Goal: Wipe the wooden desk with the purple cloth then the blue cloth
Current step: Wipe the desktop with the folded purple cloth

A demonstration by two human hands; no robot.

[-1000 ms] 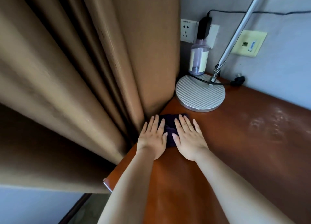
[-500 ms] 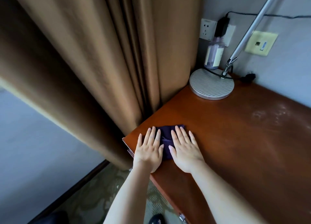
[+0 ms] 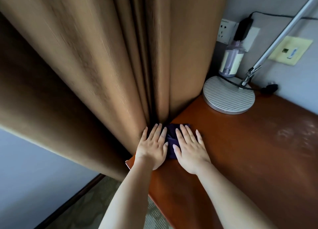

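Observation:
A folded purple cloth (image 3: 170,137) lies flat on the reddish wooden desk (image 3: 240,151), close to its left edge by the curtain. My left hand (image 3: 152,147) presses on the cloth's left part with straight fingers, and its outer side touches the curtain. My right hand (image 3: 190,147) lies flat on the cloth's right part, fingers spread. Only a dark strip of cloth shows between and beyond the fingers. No blue cloth is in view.
A tan curtain (image 3: 103,60) hangs against the desk's left edge. At the back stand a round ribbed lamp base (image 3: 227,96) with its slanting arm, a bottle (image 3: 231,60), wall sockets and a black cable. Patterned floor shows below the desk's front edge.
Both hands slid the cloth back from the curtain toward the desk's front corner, then pushed it forward again up against the curtain. The view swung with them.

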